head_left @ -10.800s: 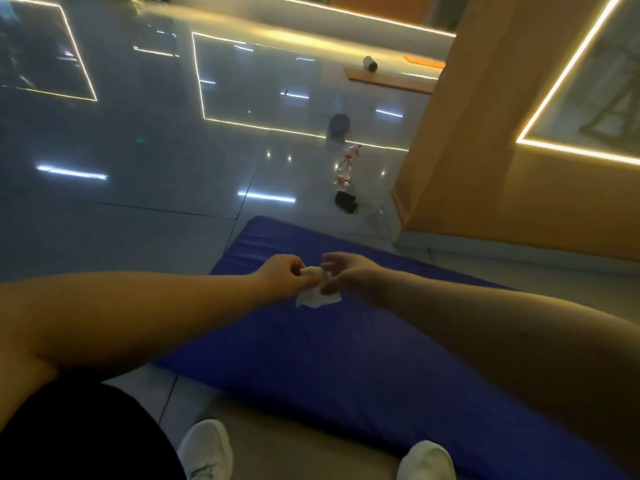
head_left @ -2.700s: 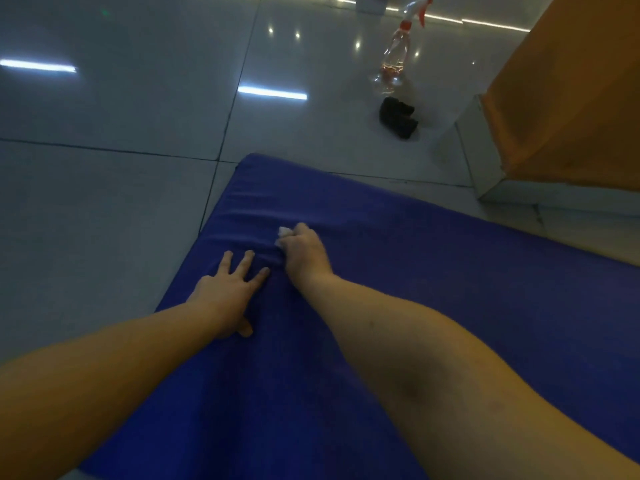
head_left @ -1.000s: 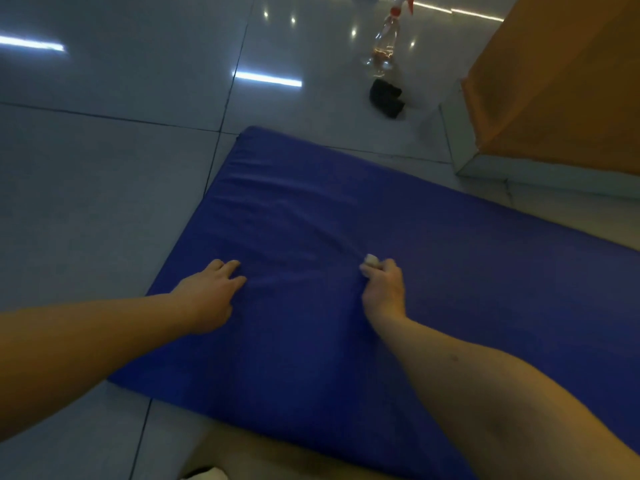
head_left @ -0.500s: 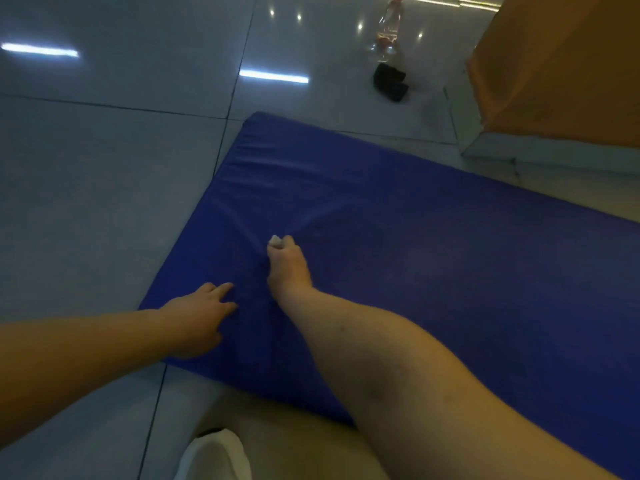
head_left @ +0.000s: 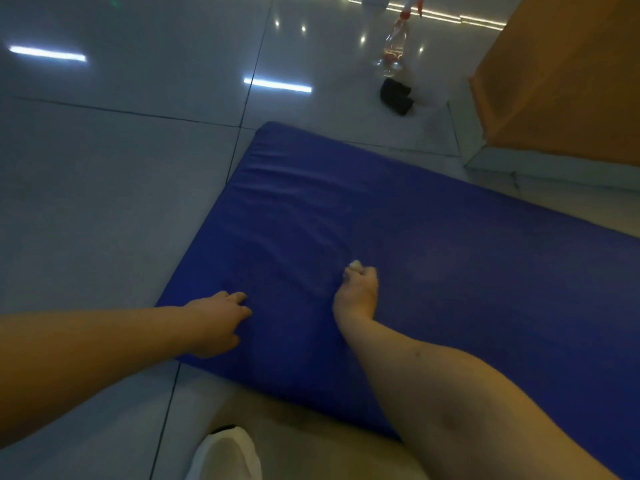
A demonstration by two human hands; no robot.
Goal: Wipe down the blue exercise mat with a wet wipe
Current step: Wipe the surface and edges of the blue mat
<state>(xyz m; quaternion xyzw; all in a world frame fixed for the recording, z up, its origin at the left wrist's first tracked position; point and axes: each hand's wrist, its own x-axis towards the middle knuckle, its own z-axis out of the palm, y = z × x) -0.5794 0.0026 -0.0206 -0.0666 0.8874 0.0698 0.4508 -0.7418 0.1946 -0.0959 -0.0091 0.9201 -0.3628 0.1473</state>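
Whereas half a second back the right hand (head_left: 358, 292) sat close beside the left hand (head_left: 218, 320), it has since swept away along the mat (head_left: 450, 237), toward the mat's middle, roughly where it was a second ago. That reads as to-and-fro strokes, so the wiping is under way over this end of the mat. The far strip and everything out toward the mat's right look still to do, though no wet sheen shows to prove which parts are done.

Fingers of the right hand are curled tight round the wadded wipe (head_left: 355, 264), and only a white tip pokes out past the knuckles, pressed to the mat. The left hand holds nothing. It rests by the mat's near corner with fingers loosely bent, probably bracing the person.

Lying flat on the floor (head_left: 104, 202), the mat runs its long axis from this short end off to the right, slanting nearer as it goes and leaving the view there. Its short edge faces left, its far corner pointing at the bottle (head_left: 394, 46), which stands well beyond the mat. Soft creases run across the mat ahead of the wipe.
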